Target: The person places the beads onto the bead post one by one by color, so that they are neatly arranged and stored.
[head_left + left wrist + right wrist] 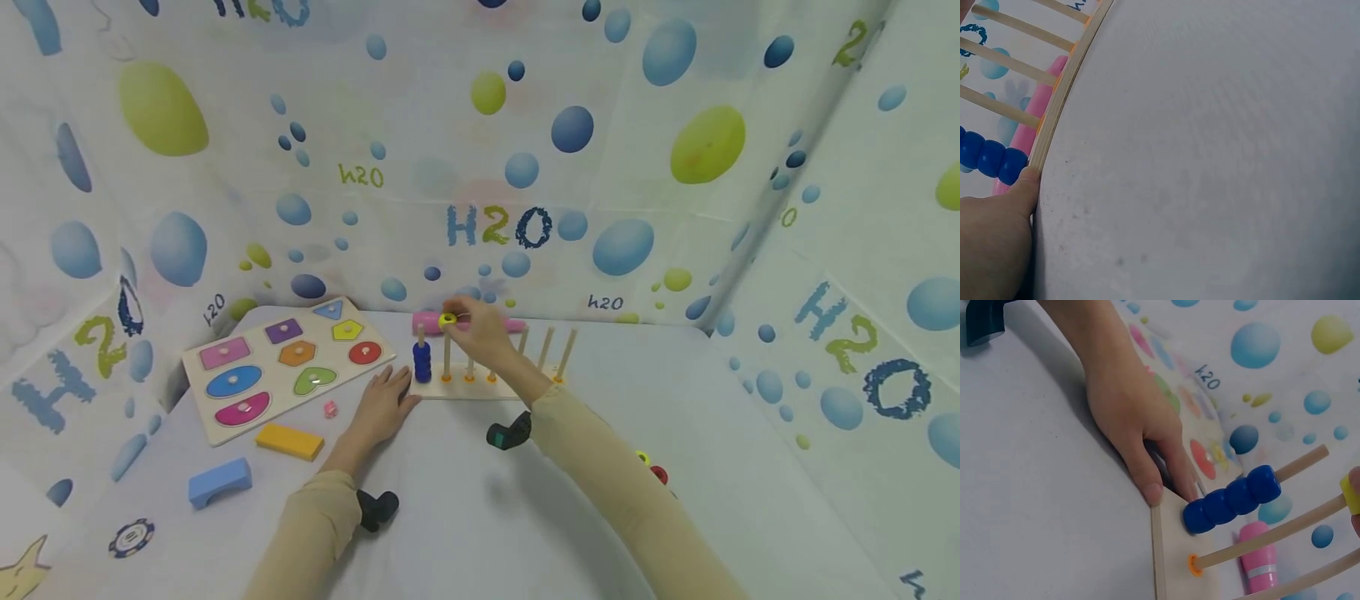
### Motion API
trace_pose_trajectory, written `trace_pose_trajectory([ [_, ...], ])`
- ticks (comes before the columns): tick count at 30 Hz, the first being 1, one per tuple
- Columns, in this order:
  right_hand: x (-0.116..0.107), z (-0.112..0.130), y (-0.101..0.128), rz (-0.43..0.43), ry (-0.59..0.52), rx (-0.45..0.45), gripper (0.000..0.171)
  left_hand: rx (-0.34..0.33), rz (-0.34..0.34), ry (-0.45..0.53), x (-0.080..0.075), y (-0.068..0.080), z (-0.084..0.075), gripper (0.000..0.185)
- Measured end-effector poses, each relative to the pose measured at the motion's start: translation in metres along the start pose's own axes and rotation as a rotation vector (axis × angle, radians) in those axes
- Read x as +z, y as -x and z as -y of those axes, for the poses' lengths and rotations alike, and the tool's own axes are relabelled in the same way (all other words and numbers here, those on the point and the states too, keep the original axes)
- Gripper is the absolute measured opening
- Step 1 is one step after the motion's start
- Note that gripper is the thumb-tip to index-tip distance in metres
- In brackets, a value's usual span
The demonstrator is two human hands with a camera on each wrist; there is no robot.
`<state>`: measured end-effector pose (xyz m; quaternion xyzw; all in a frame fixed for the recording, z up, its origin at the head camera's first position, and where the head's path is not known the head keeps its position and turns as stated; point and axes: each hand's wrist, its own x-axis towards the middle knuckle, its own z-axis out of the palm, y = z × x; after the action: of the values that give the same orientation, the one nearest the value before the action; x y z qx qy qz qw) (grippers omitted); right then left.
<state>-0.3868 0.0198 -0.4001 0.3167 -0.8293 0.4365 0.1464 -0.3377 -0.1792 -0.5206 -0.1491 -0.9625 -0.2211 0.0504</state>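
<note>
1. A person works at a white desk [450, 533] with two bare hands, before a wooden bead rack [450, 392] with a row of upright pegs
2. The right hand [480, 335] reaches over the rack, its fingers pinching a yellow bead [447, 319] at the top of the second peg from the left; whether the bead is threaded on is hard to tell
3. The left hand [384, 406] rests at the rack's left end, fingers extended rather than curled, the thumb touching the near corner of its base
4. Four blue beads [422, 363] are stacked on the leftmost peg, just beside the left hand
5. A pink object [427, 323] lies behind the rack
6. To the left are a shape puzzle board [270, 371], a small pink piece [330, 409], an orange-yellow block [289, 442], a blue arched block [220, 482] and a round chip [132, 538]
7. A red bead [659, 474] lies beside the right sleeve [622, 492], partly hidden
</note>
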Motion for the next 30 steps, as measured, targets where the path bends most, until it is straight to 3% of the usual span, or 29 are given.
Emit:
trace_pose_trajectory([
  [8,-0.009,-0.002,0.006,0.003,-0.031,0.045,0.032,-0.005,0.01,-0.001,0.0,0.0,-0.001,0.057],
  [12,-0.024,-0.007,0.013,-0.024,-0.089,0.109,0.028,-0.004,0.007,-0.007,0.0,0.0,-0.002,0.057],
  [15,-0.04,-0.012,0.025,-0.03,-0.125,0.105,0.023,-0.002,0.007,-0.008,-0.001,0.0,-0.003,0.057],
  [23,-0.099,-0.014,0.087,0.024,-0.136,0.143,0.023,-0.005,0.012,-0.001,-0.003,0.0,-0.004,0.057],
  [30,-0.135,-0.066,0.154,0.005,-0.045,0.249,0.023,-0.006,0.025,0.002,-0.002,0.0,-0.003,0.057],
])
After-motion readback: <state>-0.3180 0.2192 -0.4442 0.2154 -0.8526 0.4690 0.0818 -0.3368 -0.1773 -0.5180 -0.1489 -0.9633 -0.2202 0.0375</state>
